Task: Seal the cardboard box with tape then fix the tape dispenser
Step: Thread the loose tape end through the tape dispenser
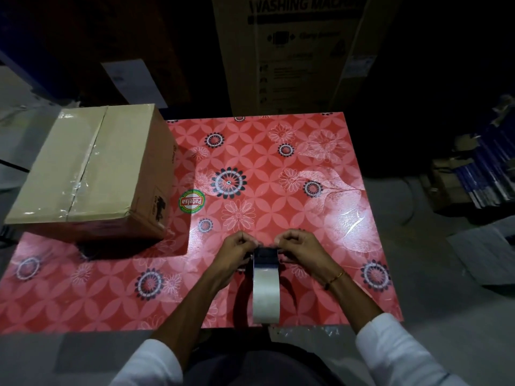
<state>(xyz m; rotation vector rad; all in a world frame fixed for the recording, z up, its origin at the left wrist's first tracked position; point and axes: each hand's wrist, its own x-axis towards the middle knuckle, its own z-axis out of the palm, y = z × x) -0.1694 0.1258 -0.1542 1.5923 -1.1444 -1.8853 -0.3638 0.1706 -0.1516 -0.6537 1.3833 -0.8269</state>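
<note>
- A storeroom or warehouse, dimly lit.
- A tall carton (pixel 295 51) printed "WASHING MACHINE" stands behind the surface (pixel 278 168), which has a red flowered covering.
- A taped cardboard box (pixel 92 174) sits on the surface's left part.
- Stacks of blue-edged flat packs (pixel 485 168) and loose cardboard lie on the grey floor (pixel 434 288) to the right.
- More dark cartons with a paper label (pixel 131 79) stand at the back left.

Glossy table (pixel 278 168), matt cardboard box (pixel 92 168).
</note>
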